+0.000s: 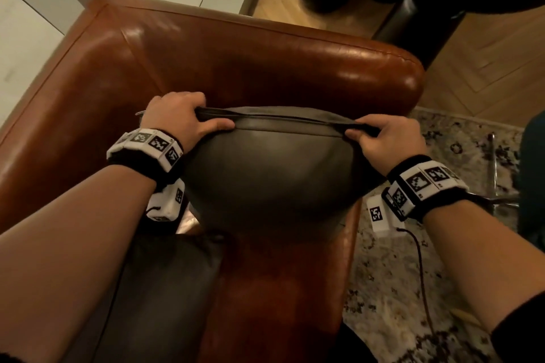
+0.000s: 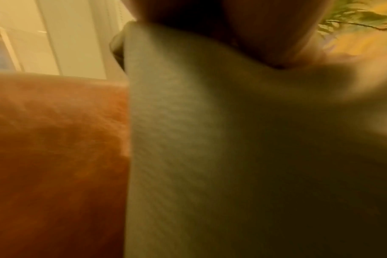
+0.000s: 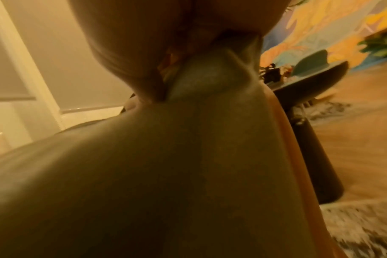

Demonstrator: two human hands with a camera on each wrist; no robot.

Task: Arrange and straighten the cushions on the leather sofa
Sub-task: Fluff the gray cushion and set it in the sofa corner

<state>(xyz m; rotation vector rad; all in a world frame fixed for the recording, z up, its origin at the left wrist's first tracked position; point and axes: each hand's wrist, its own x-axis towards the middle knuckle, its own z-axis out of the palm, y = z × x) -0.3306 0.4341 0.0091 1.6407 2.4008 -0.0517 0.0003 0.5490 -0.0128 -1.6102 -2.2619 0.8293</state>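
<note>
A dark grey leather cushion (image 1: 265, 174) stands on the seat at the right end of the brown leather sofa (image 1: 236, 68), near the armrest. My left hand (image 1: 182, 118) pinches its top left corner along the seam. My right hand (image 1: 380, 134) pinches the top right corner. In the left wrist view the cushion (image 2: 210, 157) fills the frame beside the sofa back (image 2: 55, 139). In the right wrist view my fingers (image 3: 126, 57) clamp the cushion corner (image 3: 201, 78). A second dark cushion (image 1: 153, 298) lies on the seat under my left forearm.
A patterned rug (image 1: 413, 289) lies right of the sofa on a wooden floor (image 1: 486, 68). A dark round side table (image 3: 309, 108) stands beyond the armrest. White wall panels (image 1: 44, 23) run behind the sofa. A thin cable (image 1: 421, 274) hangs from my right wristband.
</note>
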